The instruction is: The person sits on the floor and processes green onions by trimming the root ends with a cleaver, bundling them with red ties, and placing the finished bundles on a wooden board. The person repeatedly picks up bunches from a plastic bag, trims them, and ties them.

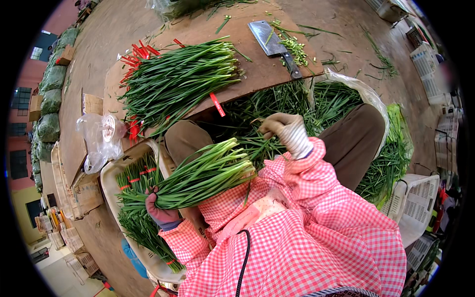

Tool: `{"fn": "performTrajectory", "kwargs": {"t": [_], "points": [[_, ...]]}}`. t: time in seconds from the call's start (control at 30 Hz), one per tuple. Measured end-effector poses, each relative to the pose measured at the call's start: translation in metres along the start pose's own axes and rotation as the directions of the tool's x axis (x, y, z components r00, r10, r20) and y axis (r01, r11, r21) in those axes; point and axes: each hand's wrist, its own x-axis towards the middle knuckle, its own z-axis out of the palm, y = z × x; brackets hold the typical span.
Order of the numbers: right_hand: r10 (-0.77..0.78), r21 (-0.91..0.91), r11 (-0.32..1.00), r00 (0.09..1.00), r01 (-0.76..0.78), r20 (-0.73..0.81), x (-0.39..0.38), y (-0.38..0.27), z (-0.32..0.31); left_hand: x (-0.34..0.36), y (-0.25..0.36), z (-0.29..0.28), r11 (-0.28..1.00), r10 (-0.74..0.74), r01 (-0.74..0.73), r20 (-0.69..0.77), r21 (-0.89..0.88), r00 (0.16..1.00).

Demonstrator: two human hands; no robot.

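Note:
My left hand, in a dark glove, grips a thick bunch of green chives near its lower end, the cut stalks fanning toward my lap. My right hand, in a pale knit glove, is raised over a loose heap of chives between my knees, fingers pinched on a few thin stalks. Both sleeves are pink checked cloth.
A brown board ahead carries a pile of chives, red ties and a cleaver. A cream tub at my left holds tied bunches. A clear plastic bag lies beside it. White crates stand at right, green sacks far left.

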Motion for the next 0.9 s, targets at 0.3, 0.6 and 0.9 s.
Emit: {"fn": "performTrajectory", "kwargs": {"t": [0.3, 0.6, 0.9], "points": [[-0.026, -0.254, 0.95, 0.855, 0.183, 0.518, -0.003, 0.017, 0.042, 0.002, -0.007, 0.003, 0.999, -0.017, 0.021, 0.112, -0.038, 0.994], [-0.027, -0.004, 1.0, 0.953, 0.03, 0.303, -0.009, 0.001, 0.052, -0.002, -0.014, 0.015, 0.996, -0.048, 0.053, 0.056, -0.078, 0.997], [-0.225, -0.659, 0.7, 0.961, 0.276, 0.163, 0.005, 0.023, -0.014, -0.002, -0.01, 0.02, 0.996, -0.078, 0.082, 0.095, -0.038, 0.992]]}}
